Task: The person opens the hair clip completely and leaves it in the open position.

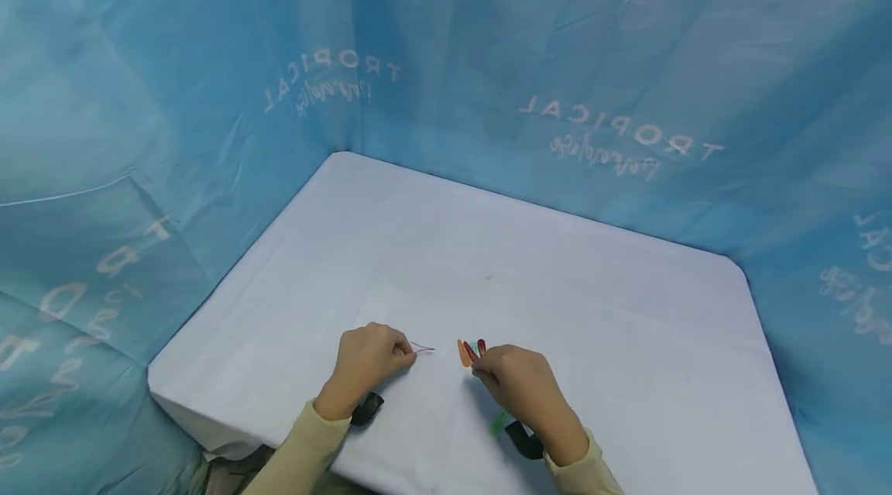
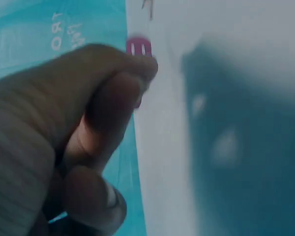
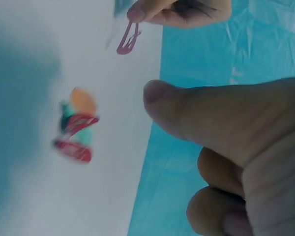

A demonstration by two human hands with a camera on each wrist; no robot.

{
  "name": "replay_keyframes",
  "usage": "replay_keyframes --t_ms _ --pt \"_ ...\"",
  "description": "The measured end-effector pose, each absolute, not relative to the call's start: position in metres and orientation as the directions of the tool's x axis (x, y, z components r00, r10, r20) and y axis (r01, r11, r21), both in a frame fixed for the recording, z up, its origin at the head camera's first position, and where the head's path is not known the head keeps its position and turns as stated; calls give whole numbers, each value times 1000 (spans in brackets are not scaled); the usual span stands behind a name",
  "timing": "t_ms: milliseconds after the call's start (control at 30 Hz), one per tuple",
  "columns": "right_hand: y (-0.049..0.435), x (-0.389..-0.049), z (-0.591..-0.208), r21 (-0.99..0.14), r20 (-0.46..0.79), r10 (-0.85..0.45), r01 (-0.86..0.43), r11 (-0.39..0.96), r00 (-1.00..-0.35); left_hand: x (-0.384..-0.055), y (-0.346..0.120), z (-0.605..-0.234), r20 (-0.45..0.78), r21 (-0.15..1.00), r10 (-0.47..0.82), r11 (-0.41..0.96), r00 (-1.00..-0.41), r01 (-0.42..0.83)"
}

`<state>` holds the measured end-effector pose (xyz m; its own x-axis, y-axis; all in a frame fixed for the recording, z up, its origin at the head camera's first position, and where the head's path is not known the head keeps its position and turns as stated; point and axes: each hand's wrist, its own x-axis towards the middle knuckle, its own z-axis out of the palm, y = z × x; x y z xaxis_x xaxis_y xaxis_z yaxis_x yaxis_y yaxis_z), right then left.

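Observation:
My left hand pinches a thin mauve snap hair clip between thumb and index finger. In the right wrist view the mauve clip hangs from those fingertips, with its loop visible. A small cluster of hair clips, orange, red and teal, lies on the white table, blurred in that view. My right hand hovers beside this cluster, its thumb extended and other fingers loosely curled. No clip shows at the thumb tip; the right index finger is hidden.
The white-covered table is enclosed by blue printed curtains at the back and sides. A black wrist device sits under the right wrist, with a green item beside it. Another black device is at the left wrist.

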<state>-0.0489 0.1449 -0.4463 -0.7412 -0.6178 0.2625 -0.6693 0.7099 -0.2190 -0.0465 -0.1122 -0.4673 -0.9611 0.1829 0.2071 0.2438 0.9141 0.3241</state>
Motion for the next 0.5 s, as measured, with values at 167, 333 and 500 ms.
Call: replay_keyframes --t_ms 167,333,500 --pt "164 -37 -452 -255 189 -581 -611 749 -791 -44 -110 -478 150 365 122 916 -981 170" --pt "174 -24 -463 -268 114 -545 -554 788 -831 -33 -101 -476 155 411 99 898 -983 155" --pt "182 -22 -463 -255 97 -521 -527 811 -848 -24 -55 -467 157 465 309 814 -938 347"
